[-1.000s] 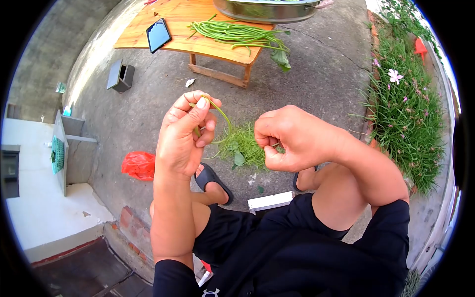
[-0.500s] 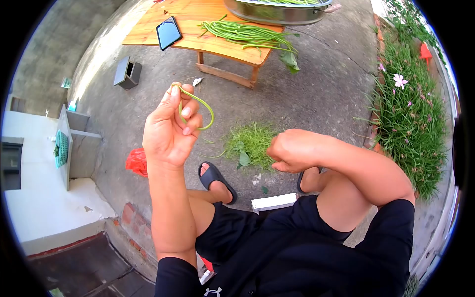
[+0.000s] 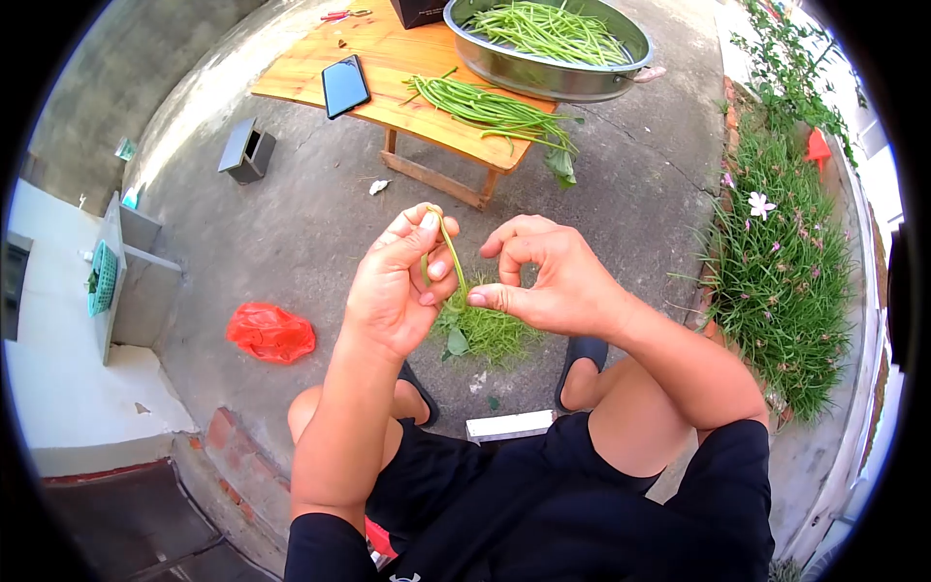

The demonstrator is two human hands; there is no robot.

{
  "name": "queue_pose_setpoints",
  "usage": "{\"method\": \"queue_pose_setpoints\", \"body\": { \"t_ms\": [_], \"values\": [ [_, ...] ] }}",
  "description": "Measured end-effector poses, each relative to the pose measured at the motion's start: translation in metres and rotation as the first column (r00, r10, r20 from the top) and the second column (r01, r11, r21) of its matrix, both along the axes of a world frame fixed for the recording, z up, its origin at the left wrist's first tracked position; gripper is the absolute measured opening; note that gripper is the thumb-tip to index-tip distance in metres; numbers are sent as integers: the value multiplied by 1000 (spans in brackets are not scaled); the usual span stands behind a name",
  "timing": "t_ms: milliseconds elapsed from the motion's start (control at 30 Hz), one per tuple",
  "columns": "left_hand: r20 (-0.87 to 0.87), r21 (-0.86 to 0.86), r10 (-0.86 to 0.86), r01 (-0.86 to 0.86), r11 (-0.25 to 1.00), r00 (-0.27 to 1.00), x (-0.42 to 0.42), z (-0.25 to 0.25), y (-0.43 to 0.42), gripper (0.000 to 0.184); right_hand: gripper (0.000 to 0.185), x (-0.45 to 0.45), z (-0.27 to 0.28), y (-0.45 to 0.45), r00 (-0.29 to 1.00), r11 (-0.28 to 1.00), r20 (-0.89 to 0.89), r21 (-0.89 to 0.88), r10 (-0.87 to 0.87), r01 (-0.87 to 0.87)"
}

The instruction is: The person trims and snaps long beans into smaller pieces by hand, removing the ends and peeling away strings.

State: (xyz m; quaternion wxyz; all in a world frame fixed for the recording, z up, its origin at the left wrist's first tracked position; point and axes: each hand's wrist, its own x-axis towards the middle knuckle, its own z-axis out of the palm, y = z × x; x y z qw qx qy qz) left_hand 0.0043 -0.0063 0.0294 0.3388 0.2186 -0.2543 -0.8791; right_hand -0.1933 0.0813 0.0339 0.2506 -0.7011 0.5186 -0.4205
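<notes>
A bent green stem (image 3: 448,247) is pinched between the thumb and finger of my left hand (image 3: 400,281), with its loop hanging to the right. My right hand (image 3: 562,276) is beside it, its thumb at the stem's lower bend and its fingers apart. Beneath both hands a heap of thin green strips (image 3: 495,335) with a leaf lies on the ground. Farther off, a bundle of long green stems (image 3: 490,109) rests on the wooden table (image 3: 301,73). A metal pan (image 3: 543,76) holding more green stems stands at the table's right end.
A phone (image 3: 345,85) lies on the table near a black box (image 3: 419,12). On the ground are a red plastic bag (image 3: 271,333) and a grey box (image 3: 246,152). A flower bed (image 3: 786,262) runs along the right. A white block (image 3: 510,425) sits between my feet.
My left hand has moved right and down with the stem since half a second ago. My right hand has come up to the stem, and its fingers have spread. The view has shifted, showing more of the pan.
</notes>
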Motion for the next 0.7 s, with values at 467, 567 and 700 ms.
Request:
{"method": "queue_pose_setpoints", "body": {
  "t_ms": [467, 567, 700],
  "values": [
    [35, -44, 223, -221, 974, 974, 1, 15, -2, 9, 43, 9, 16, -7, 991, 981, 128, 193, -48, 22],
    [22, -35, 193, -192, 981, 981, -5, 6, 1, 10, 23, 26, 16, -6, 851, 875, 510, 462, -126, -147],
    [12, 1, 220, -220, 975, 975, -5, 7, -2, 13, 23, 22, 25, -17, 738, 840, 651, 491, -180, -229]
  ]
}}
